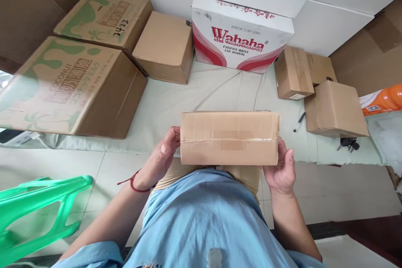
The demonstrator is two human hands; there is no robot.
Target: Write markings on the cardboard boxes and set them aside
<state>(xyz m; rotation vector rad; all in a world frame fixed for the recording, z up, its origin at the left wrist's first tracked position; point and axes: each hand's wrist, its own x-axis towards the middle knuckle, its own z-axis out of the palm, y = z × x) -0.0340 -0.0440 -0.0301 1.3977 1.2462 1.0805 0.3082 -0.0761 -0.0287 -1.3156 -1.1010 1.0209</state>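
Observation:
A brown cardboard box (230, 127) with clear tape along its seam is between my hands, close to the front edge of the table. My left hand (166, 150), with a red cord bracelet at the wrist, grips its left end; the fingertips are partly hidden behind the box. At the opposite end my right hand (282, 165) holds the box, thumb outside and some fingers hidden behind the cardboard. Whether the underside of the box touches the table cannot be seen.
Two coconut cartons (63, 83) and a plain box (166, 46) stand left on the cloth-covered table (220, 88). Behind is a Wahaha carton (241, 37). To the right are small boxes (336, 106), a pen (299, 122), keys (348, 144) and an orange bottle (383, 98). A green stool (69, 188) stands lower left.

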